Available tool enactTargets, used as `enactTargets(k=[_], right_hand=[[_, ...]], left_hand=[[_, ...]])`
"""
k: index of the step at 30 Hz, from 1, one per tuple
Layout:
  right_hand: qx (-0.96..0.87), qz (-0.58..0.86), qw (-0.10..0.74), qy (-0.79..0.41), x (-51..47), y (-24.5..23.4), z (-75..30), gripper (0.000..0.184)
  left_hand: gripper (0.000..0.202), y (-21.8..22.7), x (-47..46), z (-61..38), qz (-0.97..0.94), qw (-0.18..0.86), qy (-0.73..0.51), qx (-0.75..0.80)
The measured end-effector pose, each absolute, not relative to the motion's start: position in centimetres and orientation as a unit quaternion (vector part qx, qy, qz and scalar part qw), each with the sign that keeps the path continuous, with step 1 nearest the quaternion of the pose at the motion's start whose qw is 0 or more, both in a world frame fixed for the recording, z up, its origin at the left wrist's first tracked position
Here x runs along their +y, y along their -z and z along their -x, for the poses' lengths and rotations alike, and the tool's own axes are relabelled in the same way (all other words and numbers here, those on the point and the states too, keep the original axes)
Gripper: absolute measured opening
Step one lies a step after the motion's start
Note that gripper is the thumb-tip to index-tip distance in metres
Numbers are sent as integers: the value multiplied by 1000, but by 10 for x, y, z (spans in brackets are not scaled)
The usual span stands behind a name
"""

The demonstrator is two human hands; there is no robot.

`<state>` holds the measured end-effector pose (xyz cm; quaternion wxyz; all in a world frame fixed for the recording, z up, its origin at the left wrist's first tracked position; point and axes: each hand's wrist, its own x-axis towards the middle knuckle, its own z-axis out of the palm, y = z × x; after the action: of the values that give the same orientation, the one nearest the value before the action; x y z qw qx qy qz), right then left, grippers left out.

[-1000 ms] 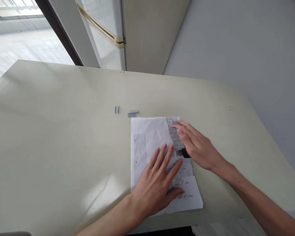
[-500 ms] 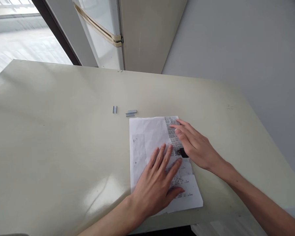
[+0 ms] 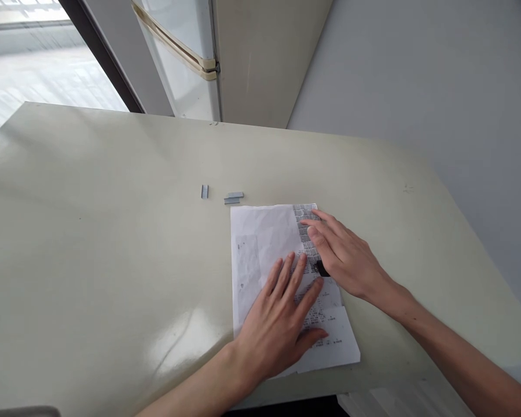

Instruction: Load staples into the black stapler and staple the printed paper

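Observation:
Sheets of white paper (image 3: 267,223) lie on the table, with printed text on the right part. My left hand (image 3: 278,318) rests flat on them, fingers spread. Along their top right edge runs a strip crowded with rows of silvery staples (image 3: 303,233). Only the dark tip of what looks like a small black stapler (image 3: 322,269) shows at the right edge of the sheets; the rest is hidden under my right hand (image 3: 345,249). That hand lies over it, thumb and fingers reaching toward the stapled strip.
Short strips of loose staples (image 3: 233,197) lie just beyond the paper's top left corner, and another staple strip (image 3: 205,191) sits further left. The pale table (image 3: 113,231) extends to both sides. Behind it stand a refrigerator (image 3: 260,63) and a grey wall (image 3: 417,69).
The whole view has shifted very slightly. Both hands keep nearly the same place on the paper, and the black stapler stays under my right hand.

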<state>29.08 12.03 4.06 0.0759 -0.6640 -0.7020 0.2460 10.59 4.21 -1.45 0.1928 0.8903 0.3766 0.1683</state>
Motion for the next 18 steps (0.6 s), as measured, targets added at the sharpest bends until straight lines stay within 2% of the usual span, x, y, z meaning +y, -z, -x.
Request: enactTargets(k=[8, 18], right_hand=[[-724, 657, 60, -199, 119, -40, -286, 50], [-785, 618, 28, -19, 115, -23, -275, 50]], left_hand=[[84, 13, 42, -108, -895, 175, -155, 380], [81, 11, 41, -107, -898, 170, -148, 377]])
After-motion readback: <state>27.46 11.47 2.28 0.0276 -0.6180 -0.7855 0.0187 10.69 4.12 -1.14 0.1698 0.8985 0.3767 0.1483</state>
